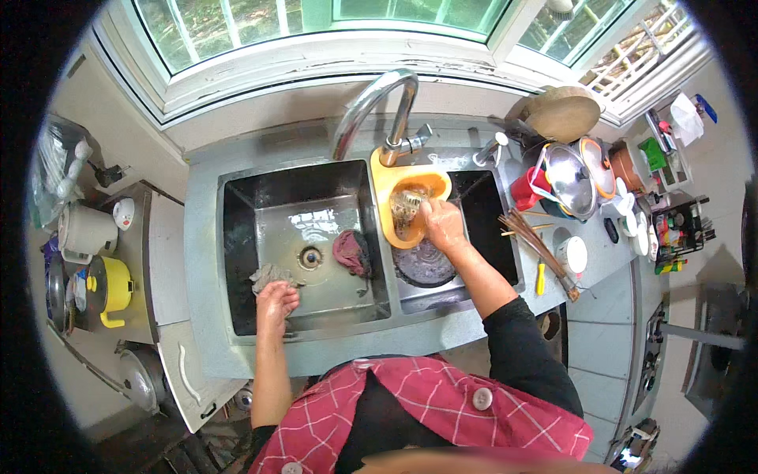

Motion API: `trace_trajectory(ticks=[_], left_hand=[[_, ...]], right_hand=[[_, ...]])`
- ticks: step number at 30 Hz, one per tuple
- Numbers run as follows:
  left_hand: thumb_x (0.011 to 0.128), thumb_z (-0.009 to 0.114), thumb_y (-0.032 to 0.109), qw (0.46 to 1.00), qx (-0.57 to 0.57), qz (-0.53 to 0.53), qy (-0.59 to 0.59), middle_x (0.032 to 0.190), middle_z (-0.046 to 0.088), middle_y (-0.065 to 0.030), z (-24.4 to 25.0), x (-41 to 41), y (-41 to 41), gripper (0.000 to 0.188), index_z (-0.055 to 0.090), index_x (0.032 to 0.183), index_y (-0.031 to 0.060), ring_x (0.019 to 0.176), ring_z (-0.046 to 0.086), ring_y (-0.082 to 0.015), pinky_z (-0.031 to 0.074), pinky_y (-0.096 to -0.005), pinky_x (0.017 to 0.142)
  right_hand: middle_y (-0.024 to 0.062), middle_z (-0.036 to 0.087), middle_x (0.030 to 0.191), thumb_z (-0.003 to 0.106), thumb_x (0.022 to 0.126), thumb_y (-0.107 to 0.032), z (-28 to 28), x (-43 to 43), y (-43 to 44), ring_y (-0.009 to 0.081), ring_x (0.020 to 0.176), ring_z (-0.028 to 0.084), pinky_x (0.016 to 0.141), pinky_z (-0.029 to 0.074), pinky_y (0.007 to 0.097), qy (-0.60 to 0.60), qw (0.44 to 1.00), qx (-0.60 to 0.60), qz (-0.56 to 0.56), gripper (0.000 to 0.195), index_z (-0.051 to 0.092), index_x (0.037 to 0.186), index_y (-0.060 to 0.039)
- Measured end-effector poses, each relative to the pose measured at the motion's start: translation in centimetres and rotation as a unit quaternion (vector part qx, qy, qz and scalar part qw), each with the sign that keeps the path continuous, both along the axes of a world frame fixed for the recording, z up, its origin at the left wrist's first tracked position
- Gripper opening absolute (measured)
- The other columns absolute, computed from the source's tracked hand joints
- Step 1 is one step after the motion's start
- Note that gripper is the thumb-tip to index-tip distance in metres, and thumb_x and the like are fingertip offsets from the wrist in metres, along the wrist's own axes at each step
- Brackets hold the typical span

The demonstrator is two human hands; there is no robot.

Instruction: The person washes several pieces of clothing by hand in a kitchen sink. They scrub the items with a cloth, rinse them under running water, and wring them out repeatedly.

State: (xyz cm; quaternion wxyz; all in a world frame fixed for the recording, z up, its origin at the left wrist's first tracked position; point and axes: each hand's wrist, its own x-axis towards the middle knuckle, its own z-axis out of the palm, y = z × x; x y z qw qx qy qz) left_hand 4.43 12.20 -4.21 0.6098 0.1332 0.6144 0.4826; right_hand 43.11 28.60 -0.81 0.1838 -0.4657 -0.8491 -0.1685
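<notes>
My right hand [445, 226] reaches over the right rim of an orange plastic sink caddy [386, 222]. Its curled fingers meet a light, ridged scrubber [410, 207] inside; the fingertips are hidden. The caddy hangs by the base of a chrome faucet [398, 142], above the smaller right basin. My left hand [276, 303] is over the near left part of the large sink basin [308, 219], fingers loosely bent. A grey rag [273, 277] lies right beyond those fingers, and whether they grip it cannot be seen. A dark red cloth [350, 252] rests crumpled right of the drain [310, 258].
Below the caddy, a dark round pan [423, 263] sits in the right basin. On the right counter are a bundle of thin sticks [542, 255], a yellow-handled tool [540, 278], a white cup [572, 255], a red container [529, 186] and pot lids [569, 181].
</notes>
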Motion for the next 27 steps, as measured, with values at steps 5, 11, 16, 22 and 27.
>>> trace_trajectory(ticks=[5, 11, 16, 22, 27], left_hand=[[0.089, 0.055, 0.014, 0.999, -0.01, 0.029, 0.027, 0.079, 0.063, -0.0084, 0.3, 0.0, -1.6, 0.015, 0.056, 0.099, 0.0029, 0.064, 0.061, -0.0152, 0.053, -0.0267, 0.057], [0.089, 0.053, 0.011, 0.999, -0.01, 0.003, 0.031, 0.08, 0.063, -0.0084, 0.5, 1.8, -1.0, 0.014, 0.056, 0.098, 0.0018, 0.065, 0.061, -0.0151, 0.053, -0.0262, 0.057], [0.089, 0.053, 0.012, 0.998, -0.015, -0.008, 0.061, 0.081, 0.063, -0.0098, -0.1, 1.4, -1.3, 0.012, 0.055, 0.097, 0.0019, 0.066, 0.062, -0.0164, 0.053, -0.0274, 0.058], [0.088, 0.054, 0.01, 0.997, -0.02, -0.026, 0.068, 0.08, 0.063, -0.0075, -0.2, 2.1, -0.5, 0.013, 0.056, 0.097, 0.0016, 0.065, 0.061, -0.0136, 0.052, -0.0258, 0.056], [0.088, 0.053, 0.009, 0.99, -0.031, -0.069, 0.12, 0.08, 0.063, -0.0074, -0.1, 2.3, 0.2, 0.011, 0.058, 0.095, 0.0025, 0.065, 0.06, -0.0138, 0.051, -0.0271, 0.058]], right_hand=[[0.0069, 0.049, 0.069, 0.06, 0.067, -0.01, 6.6, -0.4, 2.0, 0.025, 0.061, 0.054, 0.053, 0.044, 0.0372, 0.107, 0.987, 0.096, 0.073, 0.015, 0.045, 0.069, -0.0102], [0.008, 0.05, 0.065, 0.059, 0.067, -0.01, -0.9, 2.8, 1.7, 0.0253, 0.058, 0.054, 0.05, 0.044, 0.0379, 0.021, 0.999, 0.026, 0.021, 0.013, 0.047, 0.07, -0.0092], [0.01, 0.051, 0.065, 0.062, 0.07, -0.006, 5.0, 1.4, 2.5, 0.0291, 0.059, 0.054, 0.052, 0.044, 0.0393, 0.149, 0.984, 0.091, -0.032, 0.015, 0.048, 0.071, -0.007], [0.0097, 0.058, 0.072, 0.062, 0.069, -0.008, 3.0, 2.0, 0.4, 0.027, 0.066, 0.06, 0.06, 0.05, 0.037, 0.105, 0.992, 0.046, -0.046, 0.013, 0.052, 0.076, -0.0089], [0.0083, 0.052, 0.069, 0.059, 0.07, -0.012, 0.5, 3.5, 1.0, 0.0251, 0.064, 0.057, 0.053, 0.046, 0.0372, 0.068, 0.995, 0.06, -0.029, 0.012, 0.047, 0.072, -0.0097]])
